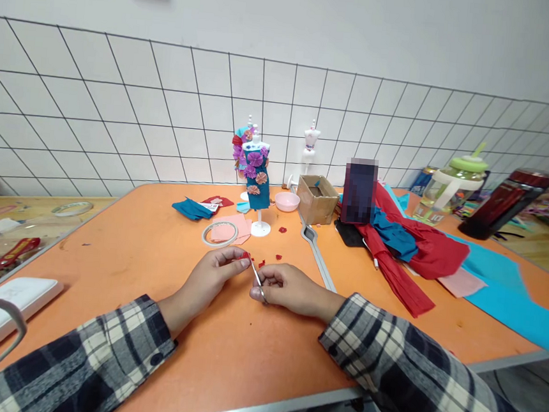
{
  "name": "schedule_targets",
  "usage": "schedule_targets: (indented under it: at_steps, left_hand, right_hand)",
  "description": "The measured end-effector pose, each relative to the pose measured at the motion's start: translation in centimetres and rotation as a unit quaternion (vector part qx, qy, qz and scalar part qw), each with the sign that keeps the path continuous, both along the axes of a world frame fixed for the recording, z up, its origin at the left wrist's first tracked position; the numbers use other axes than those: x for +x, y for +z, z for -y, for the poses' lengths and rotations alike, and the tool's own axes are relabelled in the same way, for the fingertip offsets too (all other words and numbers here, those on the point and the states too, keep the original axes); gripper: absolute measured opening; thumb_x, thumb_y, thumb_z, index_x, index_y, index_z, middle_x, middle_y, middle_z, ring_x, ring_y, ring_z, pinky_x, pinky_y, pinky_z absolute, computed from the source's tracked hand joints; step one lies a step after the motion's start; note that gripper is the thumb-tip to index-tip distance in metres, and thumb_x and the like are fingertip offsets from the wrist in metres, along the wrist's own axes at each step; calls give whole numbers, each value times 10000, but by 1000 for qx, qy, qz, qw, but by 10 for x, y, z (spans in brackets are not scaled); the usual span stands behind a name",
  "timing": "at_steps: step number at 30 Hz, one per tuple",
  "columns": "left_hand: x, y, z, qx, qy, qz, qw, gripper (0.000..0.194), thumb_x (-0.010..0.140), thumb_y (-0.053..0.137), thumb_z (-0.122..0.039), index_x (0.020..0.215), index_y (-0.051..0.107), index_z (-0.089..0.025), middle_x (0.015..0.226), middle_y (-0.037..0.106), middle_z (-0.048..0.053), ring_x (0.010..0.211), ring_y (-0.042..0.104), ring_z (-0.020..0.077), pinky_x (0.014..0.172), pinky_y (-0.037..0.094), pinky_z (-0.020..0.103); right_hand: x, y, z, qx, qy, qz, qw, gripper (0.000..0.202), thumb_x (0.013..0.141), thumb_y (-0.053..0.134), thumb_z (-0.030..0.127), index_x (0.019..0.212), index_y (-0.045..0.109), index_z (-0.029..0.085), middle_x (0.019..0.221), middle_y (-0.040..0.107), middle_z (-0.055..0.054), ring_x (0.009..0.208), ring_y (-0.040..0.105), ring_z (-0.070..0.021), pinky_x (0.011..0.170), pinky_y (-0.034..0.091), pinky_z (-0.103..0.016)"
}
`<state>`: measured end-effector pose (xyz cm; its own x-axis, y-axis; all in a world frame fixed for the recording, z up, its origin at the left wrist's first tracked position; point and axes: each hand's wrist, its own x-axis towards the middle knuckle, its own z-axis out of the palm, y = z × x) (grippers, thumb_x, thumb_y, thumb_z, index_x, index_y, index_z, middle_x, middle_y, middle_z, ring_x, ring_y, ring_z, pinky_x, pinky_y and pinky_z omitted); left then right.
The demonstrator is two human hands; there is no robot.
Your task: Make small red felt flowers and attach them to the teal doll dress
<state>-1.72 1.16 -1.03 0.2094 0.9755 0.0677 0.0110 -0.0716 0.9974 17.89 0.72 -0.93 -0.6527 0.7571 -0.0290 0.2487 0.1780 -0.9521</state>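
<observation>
The left sleeve (88, 359) and right sleeve (423, 370) were long plaid cloth, checked in dark navy, grey and cream. Each ended in a cuff, with a small round dark button (156, 358) on the left one. The left hand (208, 278) and right hand (291, 289) were bare.

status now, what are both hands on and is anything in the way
Left hand pinching small red piece. Right hand holding scissors, tips close to piece. Red scraps just beyond, not blocking scissors.

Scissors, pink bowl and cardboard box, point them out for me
Scissors (256, 273): head view, on the blades.
Pink bowl (287, 205): head view, on its outer wall.
Cardboard box (311, 207): head view, on its front.
</observation>
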Motion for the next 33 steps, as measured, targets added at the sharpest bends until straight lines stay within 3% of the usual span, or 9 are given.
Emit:
schedule_targets:
  at_steps: [10,22,33]
  left_hand:
    - [2,4,2,8,25,-5,1000,189,701,761,-345,754,690,-178,775,651,21,767,568,188,746,437,282]
    - [1,0,-1,-25,15,57,998,179,724,770,-322,776,697,-167,807,664,12,782,577,156,770,423,262]
    - [2,3,1,-4,27,23,999,160,721,761,-330,750,710,-181,774,680,7,748,584,165,745,431,269]
  right_hand:
    - [-1,-4,-2,-5,-6,20,1000,303,771,690,444,728,587,162,635,550,32,584,485,-98,561,358,-220]
    - [-1,-4,-2,88,-41,80,992,281,805,645,447,760,586,177,642,485,44,588,415,-91,535,306,-214]
    - [2,-7,-2,71,-27,81,994,312,798,648,476,742,593,174,608,465,48,561,396,-90,514,290,-214]
